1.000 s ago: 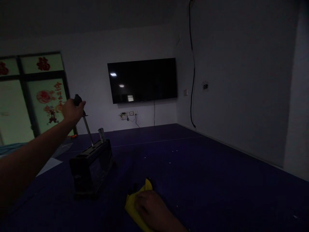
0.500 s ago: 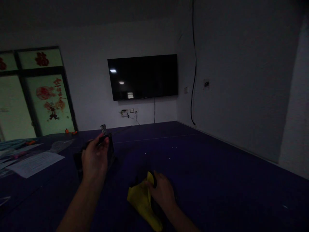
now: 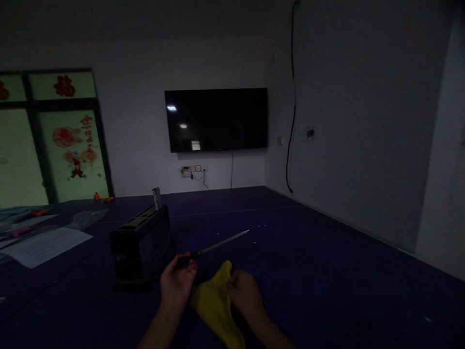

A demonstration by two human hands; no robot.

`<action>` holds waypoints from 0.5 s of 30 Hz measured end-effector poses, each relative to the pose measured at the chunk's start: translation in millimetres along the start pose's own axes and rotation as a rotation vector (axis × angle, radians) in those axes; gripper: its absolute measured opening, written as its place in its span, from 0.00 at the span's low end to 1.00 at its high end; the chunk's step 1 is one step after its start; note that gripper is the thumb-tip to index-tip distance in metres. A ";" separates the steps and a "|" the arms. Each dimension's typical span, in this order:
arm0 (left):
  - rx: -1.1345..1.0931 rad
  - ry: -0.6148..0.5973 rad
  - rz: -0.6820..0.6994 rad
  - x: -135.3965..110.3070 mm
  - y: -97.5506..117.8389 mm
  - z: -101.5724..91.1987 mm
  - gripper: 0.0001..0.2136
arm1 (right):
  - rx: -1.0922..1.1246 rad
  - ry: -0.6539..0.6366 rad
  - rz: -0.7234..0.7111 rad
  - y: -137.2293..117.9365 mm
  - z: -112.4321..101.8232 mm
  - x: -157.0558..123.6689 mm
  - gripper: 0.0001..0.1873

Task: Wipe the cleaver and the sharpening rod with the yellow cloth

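My left hand is closed round the black handle of a sharpening steel, a long thin metal rod with a pointed tip. The rod slants up to the right above the table. My right hand pinches a yellow cloth, which hangs in folds between the two hands. Left of my left hand stands a black knife block with slots on top. One patterned grey handle sticks up from its far end.
The dark blue table reaches to the walls, with small white bits on it. Printed paper, a clear plastic bag and orange items lie at the left. A television hangs on the far wall.
My left hand has moved from the knife block down and right towards the cloth, and the sharpening steel now shows in it. My right hand still grips the cloth.
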State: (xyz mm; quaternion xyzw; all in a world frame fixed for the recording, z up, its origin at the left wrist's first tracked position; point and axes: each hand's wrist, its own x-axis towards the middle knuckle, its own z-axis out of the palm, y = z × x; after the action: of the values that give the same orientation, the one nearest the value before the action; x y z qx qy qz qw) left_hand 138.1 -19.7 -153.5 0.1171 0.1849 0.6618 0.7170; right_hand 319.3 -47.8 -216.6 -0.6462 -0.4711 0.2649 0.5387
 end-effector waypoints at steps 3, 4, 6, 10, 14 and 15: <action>-0.022 -0.003 -0.013 -0.6 -2.6 -5.8 0.06 | 0.166 -0.045 0.062 -1.8 0.9 5.3 0.06; -0.022 -0.009 -0.015 -0.8 -4.0 -6.9 0.06 | 0.201 -0.077 0.088 -3.5 1.2 5.6 0.10; -0.010 -0.026 -0.026 -1.8 -7.9 -8.5 0.05 | 0.342 -0.196 0.176 -8.1 2.1 4.2 0.17; 0.024 -0.053 -0.097 -6.2 -19.1 -11.1 0.06 | 0.916 -0.505 0.349 -19.2 3.8 -1.9 0.18; 0.080 -0.103 -0.161 -11.0 -27.9 -9.3 0.07 | 1.179 -0.526 0.317 -25.1 3.9 -4.3 0.13; 0.111 -0.130 -0.163 -12.1 -29.1 -8.1 0.06 | 1.199 -0.503 0.327 -25.2 3.4 -3.9 0.13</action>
State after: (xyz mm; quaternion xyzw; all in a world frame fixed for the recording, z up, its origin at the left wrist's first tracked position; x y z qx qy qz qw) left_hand 160.5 -35.1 -171.5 0.1838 0.1834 0.5809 0.7715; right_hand 306.7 -50.3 -194.3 -0.2168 -0.2499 0.7016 0.6311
